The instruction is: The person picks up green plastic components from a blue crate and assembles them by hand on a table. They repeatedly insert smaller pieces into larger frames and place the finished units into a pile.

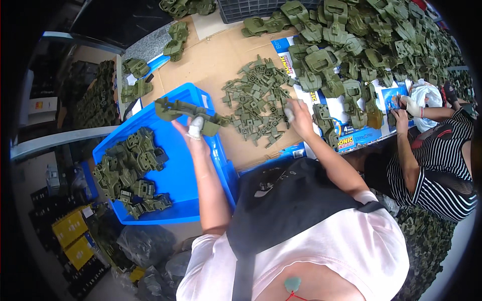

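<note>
My left hand [195, 131], a white cover on its thumb, is closed round a long olive-green molded plastic part [187, 111]. That part is held tilted above the far rim of a blue plastic bin [201, 220]. Inside the bin lie several similar green molded parts [131, 168], heaped toward its left side. At the right edge of a spread pile of small green plastic pieces [256, 98] is my right hand [301, 120], its fingers curled together and a white cover on the thumb. Whatever its fingertips pinch is too small to make out.
Brown cardboard [211, 55] covers the work table. A big heap of green molded parts [346, 45] fills the far right, before a black crate [256, 9]. At right a co-worker in a striped top [432, 165] has hands near a white plastic bag [426, 98].
</note>
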Available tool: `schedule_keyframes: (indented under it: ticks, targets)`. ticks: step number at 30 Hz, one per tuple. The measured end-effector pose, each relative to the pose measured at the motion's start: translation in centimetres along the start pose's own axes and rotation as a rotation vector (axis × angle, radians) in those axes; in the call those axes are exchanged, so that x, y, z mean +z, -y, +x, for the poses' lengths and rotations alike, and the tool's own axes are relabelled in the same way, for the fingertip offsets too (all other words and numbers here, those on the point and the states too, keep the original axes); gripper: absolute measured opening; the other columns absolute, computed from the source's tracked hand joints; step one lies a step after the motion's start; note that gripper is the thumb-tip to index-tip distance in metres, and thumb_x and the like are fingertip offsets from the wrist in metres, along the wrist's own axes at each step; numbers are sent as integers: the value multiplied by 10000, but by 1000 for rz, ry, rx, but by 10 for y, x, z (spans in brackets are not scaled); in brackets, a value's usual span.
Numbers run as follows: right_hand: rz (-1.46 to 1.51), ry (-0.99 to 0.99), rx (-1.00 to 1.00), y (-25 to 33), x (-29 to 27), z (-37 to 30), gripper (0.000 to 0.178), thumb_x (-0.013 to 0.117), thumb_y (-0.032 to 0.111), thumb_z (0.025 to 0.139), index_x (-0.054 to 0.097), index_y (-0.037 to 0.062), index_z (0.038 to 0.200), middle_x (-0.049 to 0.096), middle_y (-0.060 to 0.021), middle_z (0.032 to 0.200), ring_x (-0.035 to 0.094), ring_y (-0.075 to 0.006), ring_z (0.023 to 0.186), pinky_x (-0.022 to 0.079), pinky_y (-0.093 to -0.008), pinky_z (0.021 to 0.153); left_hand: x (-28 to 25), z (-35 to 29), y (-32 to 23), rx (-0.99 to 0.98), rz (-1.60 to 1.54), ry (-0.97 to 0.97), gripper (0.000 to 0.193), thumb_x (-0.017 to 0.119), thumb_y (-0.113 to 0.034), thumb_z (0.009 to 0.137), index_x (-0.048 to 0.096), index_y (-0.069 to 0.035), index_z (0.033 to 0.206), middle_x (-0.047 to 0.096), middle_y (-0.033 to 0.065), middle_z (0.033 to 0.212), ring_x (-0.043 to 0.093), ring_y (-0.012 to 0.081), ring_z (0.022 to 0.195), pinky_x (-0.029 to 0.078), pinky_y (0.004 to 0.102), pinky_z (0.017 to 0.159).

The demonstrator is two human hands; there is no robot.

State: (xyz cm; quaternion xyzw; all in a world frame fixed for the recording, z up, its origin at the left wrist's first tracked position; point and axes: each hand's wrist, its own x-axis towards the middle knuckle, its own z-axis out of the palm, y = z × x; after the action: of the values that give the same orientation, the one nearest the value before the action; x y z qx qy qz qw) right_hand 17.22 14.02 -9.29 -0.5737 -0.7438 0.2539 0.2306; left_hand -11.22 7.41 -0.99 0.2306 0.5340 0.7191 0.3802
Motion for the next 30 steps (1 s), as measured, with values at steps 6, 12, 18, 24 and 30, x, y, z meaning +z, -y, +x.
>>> schedule_keyframes:
  ticks: [6,12,18,24,30]
  targets:
    - [51,-141,197,-25,43,44,325,571,120,787,493,78,1100,519,-196,1037,532,-368,938,435,-432,796,1,-26,-36,68,143,105,889,615,5,732,68,-210,1399,423,196,1249,496,269,1074,445,375,847]
    - [-224,-109,145,-18,27,40,335,640,124,744,529,106,1060,569,-185,969,554,-359,907,450,-416,747,37,-65,-28,-434,-365,485,812,700,-253,726,204,-254,1368,418,156,1241,464,327,1117,443,505,878]
    - [234,-117,-172,36,-70,-21,334,635,6,712,603,102,1030,623,-131,963,616,-279,813,492,-342,656,62,-97,-4,-763,-208,386,534,543,-444,840,470,-18,1154,603,188,991,607,274,925,516,385,782]
    - [488,616,-352,50,-133,-110,230,617,53,755,635,116,975,622,-72,1006,608,-263,895,486,-340,758,71,-99,14,-733,85,274,399,579,-212,804,498,-42,1156,599,60,901,600,175,830,516,317,677]
    - [360,93,-372,62,-177,-83,168,610,58,738,616,79,905,609,-64,956,571,-229,944,467,-313,782,86,-85,-17,-844,150,715,550,565,-179,831,340,-29,1309,528,119,1172,569,204,1006,467,299,855]
